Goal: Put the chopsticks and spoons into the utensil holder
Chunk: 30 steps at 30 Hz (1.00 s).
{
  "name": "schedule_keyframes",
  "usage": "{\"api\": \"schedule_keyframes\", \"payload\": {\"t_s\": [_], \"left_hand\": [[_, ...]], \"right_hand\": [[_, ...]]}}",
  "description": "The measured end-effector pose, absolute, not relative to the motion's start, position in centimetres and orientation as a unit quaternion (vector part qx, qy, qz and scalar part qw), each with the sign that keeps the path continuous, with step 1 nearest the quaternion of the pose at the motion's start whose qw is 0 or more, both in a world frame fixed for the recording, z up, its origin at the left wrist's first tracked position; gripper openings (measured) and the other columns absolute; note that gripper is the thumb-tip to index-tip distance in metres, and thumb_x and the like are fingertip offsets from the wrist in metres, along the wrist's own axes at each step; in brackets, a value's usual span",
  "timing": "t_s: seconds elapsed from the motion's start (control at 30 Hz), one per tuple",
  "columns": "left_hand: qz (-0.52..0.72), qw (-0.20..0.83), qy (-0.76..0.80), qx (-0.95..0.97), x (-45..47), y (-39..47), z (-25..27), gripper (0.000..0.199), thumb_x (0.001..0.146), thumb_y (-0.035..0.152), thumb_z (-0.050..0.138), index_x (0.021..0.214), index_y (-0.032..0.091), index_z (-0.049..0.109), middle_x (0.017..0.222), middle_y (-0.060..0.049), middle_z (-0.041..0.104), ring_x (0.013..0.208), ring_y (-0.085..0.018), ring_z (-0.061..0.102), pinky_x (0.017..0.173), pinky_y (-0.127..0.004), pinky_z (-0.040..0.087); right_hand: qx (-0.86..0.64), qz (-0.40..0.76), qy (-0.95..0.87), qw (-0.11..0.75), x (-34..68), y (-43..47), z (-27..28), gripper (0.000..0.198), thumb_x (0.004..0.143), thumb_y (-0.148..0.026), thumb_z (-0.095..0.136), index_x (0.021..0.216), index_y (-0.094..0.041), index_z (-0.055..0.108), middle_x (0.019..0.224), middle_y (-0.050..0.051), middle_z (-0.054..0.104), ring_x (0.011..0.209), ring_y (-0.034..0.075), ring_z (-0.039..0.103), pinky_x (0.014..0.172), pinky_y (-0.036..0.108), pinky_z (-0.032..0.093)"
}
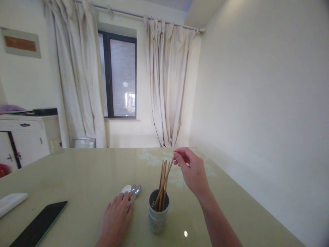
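A small white perforated holder point(158, 216) stands on the glossy pale green table point(77, 171) and holds several wooden chopsticks point(163, 181). My right hand point(192, 171) is raised above it, thumb and forefinger pinching the top end of one chopstick that leans in the holder. My left hand point(116, 219) rests palm down on the table just left of the holder, covering the handles of a few spoons point(133, 190), a white one and two metal ones, whose bowls stick out past my fingertips.
A black phone point(39, 224) lies face up at the near left, with a folded white cloth point(11, 202) beyond it at the left edge. A white cabinet point(24, 140) stands at the far left. A curtained window and a bare wall on the right border the table.
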<state>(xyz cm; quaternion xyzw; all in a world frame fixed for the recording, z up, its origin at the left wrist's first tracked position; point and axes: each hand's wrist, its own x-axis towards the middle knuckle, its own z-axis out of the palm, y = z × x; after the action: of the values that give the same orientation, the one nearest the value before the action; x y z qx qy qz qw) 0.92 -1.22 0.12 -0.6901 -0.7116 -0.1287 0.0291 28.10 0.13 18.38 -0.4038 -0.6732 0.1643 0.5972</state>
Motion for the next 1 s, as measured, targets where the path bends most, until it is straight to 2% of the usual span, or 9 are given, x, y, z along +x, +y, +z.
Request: {"api": "schedule_keyframes", "payload": {"t_s": [0.23,0.37,0.43,0.5,0.57,0.63,0.77,0.87,1.0], "left_hand": [[-0.084,0.024,-0.714,-0.694,1.1,-1.5,0.7,0.032,0.107,0.025,0.043,0.112,0.022,0.074,0.122,-0.011,0.076,0.119,-0.029,0.071,0.101,-0.044,0.052],[-0.112,0.029,-0.705,-0.700,1.4,-1.2,0.0,0.032,0.106,0.026,0.041,0.106,0.022,0.072,0.120,-0.012,0.077,0.117,-0.030,0.072,0.100,-0.044,0.052],[-0.157,0.028,-0.700,-0.696,1.5,-0.9,-0.2,0.031,0.106,0.027,0.040,0.101,0.022,0.069,0.115,-0.012,0.079,0.112,-0.030,0.074,0.098,-0.043,0.053],[-0.230,0.003,-0.691,-0.685,1.5,-0.8,-0.2,0.029,0.108,0.030,0.037,0.097,0.023,0.063,0.099,-0.009,0.079,0.097,-0.027,0.077,0.086,-0.038,0.055],[-0.333,-0.024,-0.662,-0.671,1.8,-0.9,-0.2,0.028,0.110,0.035,0.034,0.098,0.026,0.058,0.082,-0.003,0.076,0.078,-0.023,0.077,0.072,-0.031,0.054],[-0.444,-0.006,-0.605,-0.661,2.2,-1.3,0.0,0.028,0.112,0.042,0.034,0.102,0.027,0.056,0.077,0.001,0.074,0.068,-0.020,0.075,0.063,-0.028,0.054],[-0.554,0.100,-0.473,-0.678,3.3,-2.3,0.3,0.025,0.111,0.045,0.044,0.107,0.027,0.060,0.086,0.000,0.079,0.071,-0.018,0.076,0.064,-0.026,0.058],[-0.573,0.121,-0.443,-0.679,3.5,-2.7,0.4,0.021,0.110,0.040,0.049,0.108,0.025,0.063,0.086,0.000,0.078,0.070,-0.017,0.074,0.064,-0.025,0.058],[-0.589,0.114,-0.433,-0.672,3.2,-2.8,0.1,0.019,0.108,0.039,0.054,0.106,0.024,0.065,0.086,-0.002,0.076,0.072,-0.018,0.073,0.067,-0.026,0.059]], "right_hand": [[-0.461,0.135,-0.734,0.480,25.5,2.0,15.2,0.019,0.105,-0.023,0.061,0.091,-0.021,0.074,0.077,0.002,0.078,0.070,0.019,0.075,0.070,0.027,0.052],[-0.474,0.065,-0.748,0.460,25.4,2.5,14.9,0.015,0.103,-0.019,0.064,0.099,-0.020,0.079,0.093,0.006,0.081,0.086,0.023,0.075,0.080,0.031,0.052],[-0.468,0.041,-0.743,0.476,25.5,2.4,15.1,0.016,0.102,-0.017,0.065,0.108,-0.018,0.080,0.101,0.009,0.081,0.090,0.023,0.074,0.084,0.033,0.052],[-0.456,0.040,-0.736,0.500,25.5,1.9,15.6,0.017,0.102,-0.018,0.065,0.111,-0.018,0.079,0.102,0.008,0.079,0.088,0.022,0.073,0.083,0.032,0.053],[-0.435,0.063,-0.737,0.512,25.1,1.0,16.1,0.014,0.103,-0.021,0.065,0.106,-0.019,0.079,0.096,0.006,0.078,0.082,0.020,0.071,0.078,0.030,0.052],[-0.417,0.107,-0.749,0.504,24.4,-0.2,16.7,0.015,0.104,-0.026,0.066,0.103,-0.019,0.079,0.093,0.004,0.077,0.077,0.018,0.069,0.075,0.029,0.050],[-0.392,0.167,-0.799,0.425,22.6,-2.2,17.1,0.019,0.102,-0.032,0.074,0.114,-0.019,0.078,0.085,0.000,0.076,0.070,0.015,0.067,0.071,0.027,0.049],[-0.377,0.144,-0.820,0.407,21.9,-2.8,16.8,0.005,0.100,-0.022,0.074,0.102,-0.020,0.079,0.086,0.001,0.076,0.077,0.016,0.069,0.074,0.027,0.048],[-0.386,0.119,-0.809,0.427,21.8,-2.3,16.2,0.024,0.098,-0.008,0.068,0.117,-0.021,0.075,0.098,0.003,0.079,0.084,0.018,0.073,0.078,0.027,0.052]]}}
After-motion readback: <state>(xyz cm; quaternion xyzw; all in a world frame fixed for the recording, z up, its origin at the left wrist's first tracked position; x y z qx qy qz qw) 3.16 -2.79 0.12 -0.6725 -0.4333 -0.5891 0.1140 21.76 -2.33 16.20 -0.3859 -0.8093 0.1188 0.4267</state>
